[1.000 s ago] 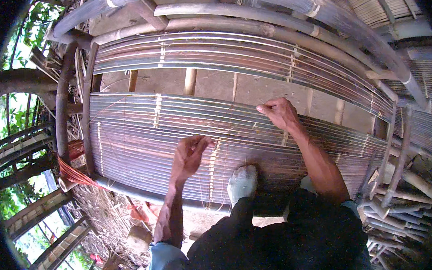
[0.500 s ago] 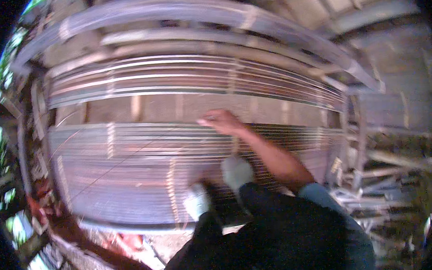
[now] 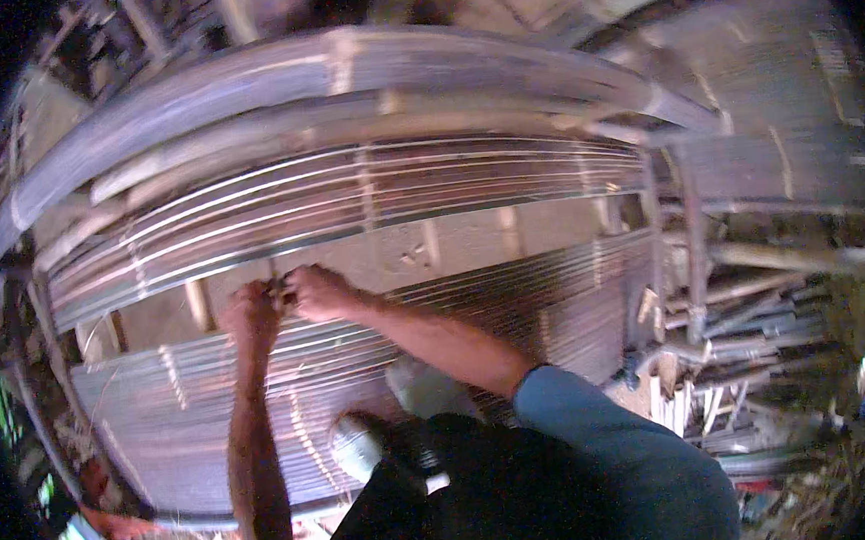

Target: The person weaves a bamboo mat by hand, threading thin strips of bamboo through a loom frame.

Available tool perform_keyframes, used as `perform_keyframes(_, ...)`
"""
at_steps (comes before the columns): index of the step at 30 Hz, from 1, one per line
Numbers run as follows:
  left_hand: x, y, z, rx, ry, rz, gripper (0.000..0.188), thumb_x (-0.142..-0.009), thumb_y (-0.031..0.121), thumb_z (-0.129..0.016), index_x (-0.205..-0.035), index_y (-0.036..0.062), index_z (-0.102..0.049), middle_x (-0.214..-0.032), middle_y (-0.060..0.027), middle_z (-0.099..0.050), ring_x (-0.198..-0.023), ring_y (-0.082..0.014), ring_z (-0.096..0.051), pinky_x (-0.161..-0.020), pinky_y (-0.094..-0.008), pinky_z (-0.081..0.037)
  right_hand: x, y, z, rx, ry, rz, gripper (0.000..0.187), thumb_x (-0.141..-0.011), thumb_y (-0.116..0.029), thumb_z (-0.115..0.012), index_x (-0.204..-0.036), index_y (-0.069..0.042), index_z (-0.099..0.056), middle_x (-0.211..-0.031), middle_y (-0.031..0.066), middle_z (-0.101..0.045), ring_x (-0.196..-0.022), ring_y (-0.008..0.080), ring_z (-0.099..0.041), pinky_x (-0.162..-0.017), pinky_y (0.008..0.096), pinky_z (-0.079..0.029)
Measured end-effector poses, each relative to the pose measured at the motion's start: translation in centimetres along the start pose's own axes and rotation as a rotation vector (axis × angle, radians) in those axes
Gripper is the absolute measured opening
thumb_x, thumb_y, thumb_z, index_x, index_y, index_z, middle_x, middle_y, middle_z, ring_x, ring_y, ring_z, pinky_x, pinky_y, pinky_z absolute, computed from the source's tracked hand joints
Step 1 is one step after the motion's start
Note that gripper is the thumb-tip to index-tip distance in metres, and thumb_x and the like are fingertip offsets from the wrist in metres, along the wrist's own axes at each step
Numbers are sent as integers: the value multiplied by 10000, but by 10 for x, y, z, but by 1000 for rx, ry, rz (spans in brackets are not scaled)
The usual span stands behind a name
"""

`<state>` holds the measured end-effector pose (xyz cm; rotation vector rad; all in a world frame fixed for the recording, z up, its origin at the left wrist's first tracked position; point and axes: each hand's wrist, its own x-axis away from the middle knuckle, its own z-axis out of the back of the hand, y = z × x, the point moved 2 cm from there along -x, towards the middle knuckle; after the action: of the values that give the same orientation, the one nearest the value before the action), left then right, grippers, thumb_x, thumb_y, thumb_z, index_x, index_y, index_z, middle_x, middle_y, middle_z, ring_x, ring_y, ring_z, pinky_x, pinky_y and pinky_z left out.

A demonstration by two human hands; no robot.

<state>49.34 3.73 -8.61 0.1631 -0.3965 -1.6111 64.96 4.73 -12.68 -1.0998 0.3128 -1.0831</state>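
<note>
My left hand (image 3: pixel 252 315) and my right hand (image 3: pixel 316 292) meet with curled fingers just above the far edge of a mat of thin slats (image 3: pixel 208 426). Both appear to pinch a thin strand, mostly hidden by the fingers and blurred. Pale bindings (image 3: pixel 305 429) cross the slats at intervals. Beyond a gap, a second slat panel (image 3: pixel 259 222) stretches from left to right, bound in the same way. My feet in light footwear (image 3: pixel 357 446) are on the lower mat.
A long rounded grey bundle (image 3: pixel 239 78) and poles (image 3: pixel 223 149) lie across the far side. An upright post (image 3: pixel 692 242) stands at the right. Past it are stacked poles (image 3: pixel 767 322) and short light sticks (image 3: pixel 673 404). More slat matting (image 3: pixel 746 168) is at the far right.
My left hand has come from the far lower left to meet my right hand, which has moved left and slightly nearer. The long strand stretched across the mat no longer shows. The view has shifted.
</note>
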Motion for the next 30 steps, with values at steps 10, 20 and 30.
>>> perform_keyframes(10, 16, -34, 99, 303, -162, 221, 419, -822, 223, -713, -1225, 119, -666, -1033, -204, -707, -834, -333, -708, -629, -401, -567, 23, -57, 47, -337, 193, 311, 219, -907, -225, -630, -901, -6, -646, -821, 108, -636, -829, 266, -644, -819, 361, -506)
perform_keyframes(20, 73, -3, 113, 856, -123, 56, 810, -763, 93, -778, -1484, 123, -409, -813, -77, -731, -755, -187, -667, -696, -336, -546, 55, -123, 75, -336, -71, 93, 192, -939, -146, -610, -993, 24, -679, -873, 38, -686, -802, 102, -611, -745, 246, -492)
perform_keyframes(30, 268, -129, 211, 274, 56, 386, 296, -821, 274, -770, -911, -1, -707, -717, -141, -672, -616, -201, -625, -576, -346, -498, 27, -87, 61, -156, 71, 69, 234, -945, -187, -613, -957, 39, -675, -817, 56, -673, -762, 96, -605, -703, 261, -489)
